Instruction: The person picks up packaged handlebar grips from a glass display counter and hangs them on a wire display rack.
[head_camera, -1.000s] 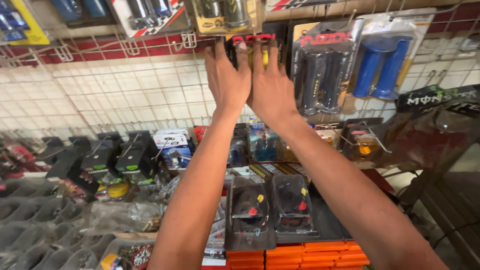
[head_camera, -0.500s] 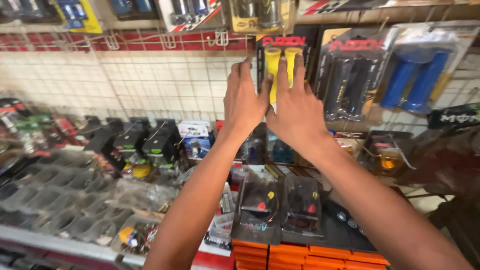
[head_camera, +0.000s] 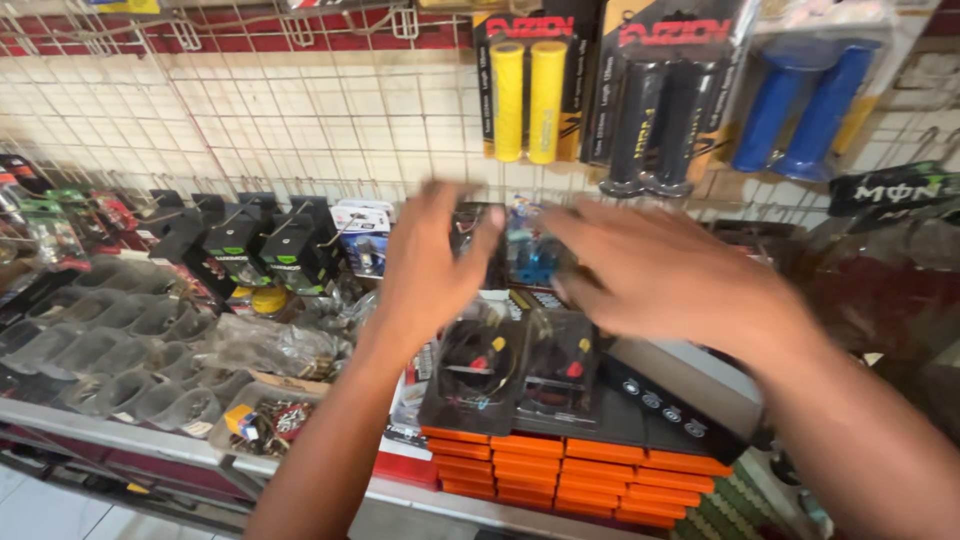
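Note:
My left hand and my right hand hover, blurred, in front of a wire-grid display wall, fingers spread, holding nothing. Between them hang small blister packs with black and blue parts. Above, a pack of yellow handlebar grips hangs on the grid, clear of both hands. Below the hands lie two clear blister packs with black switch parts on a stack of orange boxes.
Black grips and blue grips hang to the right of the yellow pack. Small black boxes hang at the left. Grey moulded trays and bags of small parts cover the shelf at lower left.
Both hands have come down from the yellow grip pack, which stays on the wall, and have moved apart. The view has shifted closer and lower.

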